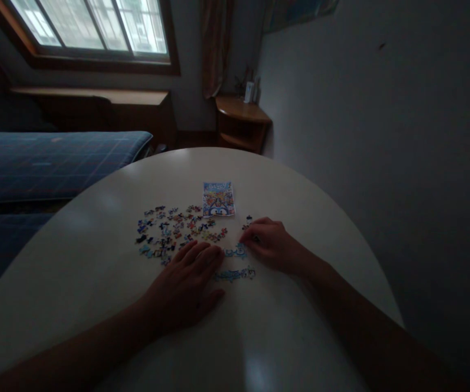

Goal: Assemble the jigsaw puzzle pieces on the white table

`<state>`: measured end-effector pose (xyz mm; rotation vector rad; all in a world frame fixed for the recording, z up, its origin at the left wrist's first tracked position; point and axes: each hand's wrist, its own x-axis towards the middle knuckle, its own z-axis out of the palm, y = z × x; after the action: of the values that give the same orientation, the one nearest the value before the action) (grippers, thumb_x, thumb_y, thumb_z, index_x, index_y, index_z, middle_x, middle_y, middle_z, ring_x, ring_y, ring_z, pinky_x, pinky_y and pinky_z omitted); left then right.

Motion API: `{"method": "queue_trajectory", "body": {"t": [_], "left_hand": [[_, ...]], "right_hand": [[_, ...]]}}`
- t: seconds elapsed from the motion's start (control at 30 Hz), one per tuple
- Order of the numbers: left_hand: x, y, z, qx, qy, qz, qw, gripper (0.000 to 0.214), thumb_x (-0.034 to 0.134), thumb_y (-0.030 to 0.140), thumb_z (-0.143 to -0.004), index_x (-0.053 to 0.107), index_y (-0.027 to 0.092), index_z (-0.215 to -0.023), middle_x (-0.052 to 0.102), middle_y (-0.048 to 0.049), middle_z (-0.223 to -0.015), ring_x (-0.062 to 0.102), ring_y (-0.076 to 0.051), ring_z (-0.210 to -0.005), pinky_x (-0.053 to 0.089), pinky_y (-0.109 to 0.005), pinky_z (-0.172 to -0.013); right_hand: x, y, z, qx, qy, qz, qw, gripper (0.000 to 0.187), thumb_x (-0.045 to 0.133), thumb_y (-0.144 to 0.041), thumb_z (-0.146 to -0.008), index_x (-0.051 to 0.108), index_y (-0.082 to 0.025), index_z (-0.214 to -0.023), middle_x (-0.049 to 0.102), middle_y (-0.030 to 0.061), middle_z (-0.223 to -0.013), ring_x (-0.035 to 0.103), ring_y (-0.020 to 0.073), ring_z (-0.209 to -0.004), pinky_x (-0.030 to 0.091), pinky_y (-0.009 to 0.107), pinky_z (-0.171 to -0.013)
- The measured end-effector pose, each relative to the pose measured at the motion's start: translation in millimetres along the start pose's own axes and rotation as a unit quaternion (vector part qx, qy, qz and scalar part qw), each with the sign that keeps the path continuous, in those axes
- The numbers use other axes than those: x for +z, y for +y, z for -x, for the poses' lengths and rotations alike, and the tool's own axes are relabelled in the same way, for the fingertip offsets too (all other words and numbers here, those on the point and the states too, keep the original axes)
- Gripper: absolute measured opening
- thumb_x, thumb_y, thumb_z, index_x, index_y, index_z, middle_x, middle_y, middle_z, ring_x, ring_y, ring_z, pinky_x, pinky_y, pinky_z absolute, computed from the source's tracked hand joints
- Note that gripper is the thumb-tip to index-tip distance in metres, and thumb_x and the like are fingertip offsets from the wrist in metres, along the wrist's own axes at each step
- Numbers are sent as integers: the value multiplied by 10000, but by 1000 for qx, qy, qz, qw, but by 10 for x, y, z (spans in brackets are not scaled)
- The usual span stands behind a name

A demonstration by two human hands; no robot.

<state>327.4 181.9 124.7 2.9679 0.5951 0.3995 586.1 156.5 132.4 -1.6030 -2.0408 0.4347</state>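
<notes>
My left hand lies flat, palm down, on the round white table, fingers stretched toward a scatter of loose jigsaw pieces. My right hand rests curled on the table, fingertips pinched at a small joined blue strip of pieces. A longer joined strip lies between my two hands. A small picture card showing the puzzle image sits just beyond the pieces. A few dark pieces lie by my right fingers.
A bed with a blue checked cover stands left of the table. A wooden corner shelf with small items sits by the grey wall. A window is above a wooden ledge.
</notes>
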Motion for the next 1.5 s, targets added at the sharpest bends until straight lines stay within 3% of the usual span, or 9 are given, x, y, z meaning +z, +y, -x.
{"method": "queue_trajectory", "body": {"t": [0.57,0.83,1.07,1.2,1.5], "left_hand": [[-7,0,7,-2,-9,4,1000,517,551,379,-900,470,130,-1346,528,-130,-1337,432,-306,-1247,335,-477,-1116],[-4,-8,12,-1,-11,-3,1000,519,540,386,-910,469,127,-1353,531,-132,-1334,435,-309,-1243,338,-483,-1111],[-13,1,11,-1,-7,2,1000,505,532,381,-915,476,134,-1352,536,-129,-1337,438,-307,-1244,344,-480,-1107],[-8,6,2,-3,-9,9,1000,514,541,365,-911,457,196,-1390,519,-101,-1364,428,-299,-1264,335,-496,-1112],[-13,11,-26,2,-13,7,1000,504,536,366,-909,476,208,-1383,503,-106,-1368,417,-307,-1268,343,-514,-1104]], "right_hand": [[-25,-43,34,-19,-17,45,999,124,619,-226,-878,729,-265,-917,714,41,-954,576,235,-1072,323,416,-937],[-80,-101,66,-4,-32,62,998,174,730,-322,-798,724,-266,-964,694,62,-1068,536,273,-1148,306,450,-957],[-73,-178,55,33,-51,70,996,159,701,-274,-798,695,-233,-952,684,77,-1040,527,294,-1144,329,452,-931],[-84,-226,51,41,-55,72,995,153,685,-254,-794,668,-211,-939,681,91,-1026,534,304,-1123,339,456,-926],[-88,-195,50,28,-39,46,998,126,703,-204,-784,671,-228,-903,714,41,-955,589,258,-1067,324,445,-937]]}}
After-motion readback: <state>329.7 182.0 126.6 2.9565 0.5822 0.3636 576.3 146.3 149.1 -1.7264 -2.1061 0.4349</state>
